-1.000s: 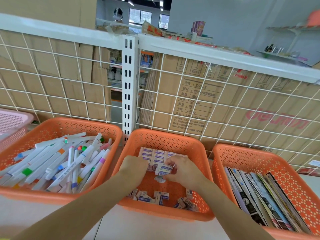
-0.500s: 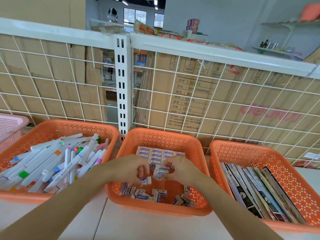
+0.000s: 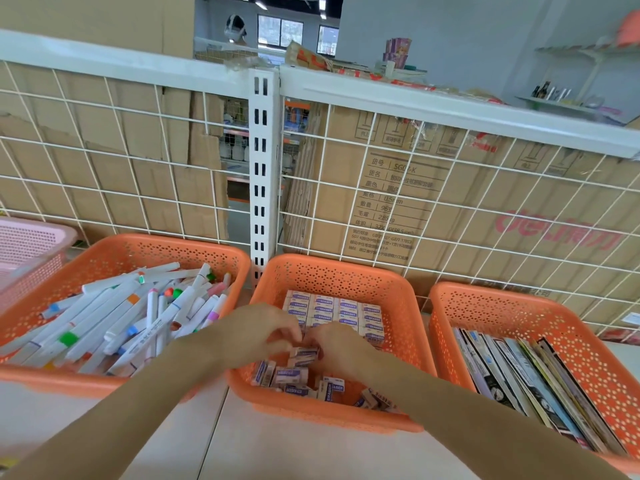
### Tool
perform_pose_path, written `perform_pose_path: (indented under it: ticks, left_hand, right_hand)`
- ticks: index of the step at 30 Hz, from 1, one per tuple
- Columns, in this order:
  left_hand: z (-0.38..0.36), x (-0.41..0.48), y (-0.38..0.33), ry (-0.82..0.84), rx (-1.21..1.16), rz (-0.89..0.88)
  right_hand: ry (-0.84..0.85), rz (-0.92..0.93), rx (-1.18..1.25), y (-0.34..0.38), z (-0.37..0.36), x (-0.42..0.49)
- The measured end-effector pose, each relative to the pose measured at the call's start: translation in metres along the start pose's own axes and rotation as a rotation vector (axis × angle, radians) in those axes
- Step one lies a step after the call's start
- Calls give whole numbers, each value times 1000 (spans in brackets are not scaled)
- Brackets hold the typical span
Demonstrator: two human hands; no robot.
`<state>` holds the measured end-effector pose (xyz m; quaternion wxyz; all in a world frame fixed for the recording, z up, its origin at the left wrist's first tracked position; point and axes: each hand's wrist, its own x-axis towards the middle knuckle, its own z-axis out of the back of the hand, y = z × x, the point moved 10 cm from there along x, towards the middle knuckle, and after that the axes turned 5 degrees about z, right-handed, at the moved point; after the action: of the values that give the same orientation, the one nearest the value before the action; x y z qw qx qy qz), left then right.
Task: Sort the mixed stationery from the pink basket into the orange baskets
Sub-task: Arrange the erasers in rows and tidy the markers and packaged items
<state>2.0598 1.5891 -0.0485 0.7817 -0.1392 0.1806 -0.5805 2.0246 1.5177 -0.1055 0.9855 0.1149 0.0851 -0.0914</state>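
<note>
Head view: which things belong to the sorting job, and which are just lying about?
Job: pink basket, marker basket, eraser basket, booklet basket, markers, erasers, booklets, left hand and right hand pinching erasers.
Lying about: wire grid, cardboard boxes, white post, back shelf.

Three orange baskets are sitting in a row: marker basket (image 3: 166, 242) left of the hands, eraser basket (image 3: 332, 268) under them, booklet basket (image 3: 519, 299) to their right. One pink basket (image 3: 34, 233) is sitting farther left. Two hands are showing, left hand (image 3: 256, 336) and right hand (image 3: 341, 348). Markers (image 3: 114, 317), erasers (image 3: 332, 311), booklets (image 3: 519, 372): too crowded to count.
</note>
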Motion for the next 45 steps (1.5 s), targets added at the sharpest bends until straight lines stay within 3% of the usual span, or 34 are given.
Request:
perform_pose_path:
  ticks: [3,7,15,25,37,40,45]
  left_hand:
    - [22,-12,6,-277,-25,-12]
    - [22,-15,9,-448,15,-59]
    - [20,-15,16,-507,40,-19]
    - [17,-15,20,-518,41,-17]
    - [17,-15,21,-522,39,-10]
    - [17,-14,20,-513,34,-11]
    - [17,-14,22,-507,36,-3]
  right_hand:
    - [-24,16,-19,3,0,4]
    - [-57,70,-40,9,0,10]
    - [-144,124,-96,21,9,11]
    - [-122,182,-243,33,7,15]
    - [-181,187,-177,34,15,11]
    - [-246,172,-44,29,27,8]
    - [6,247,113,41,6,9]
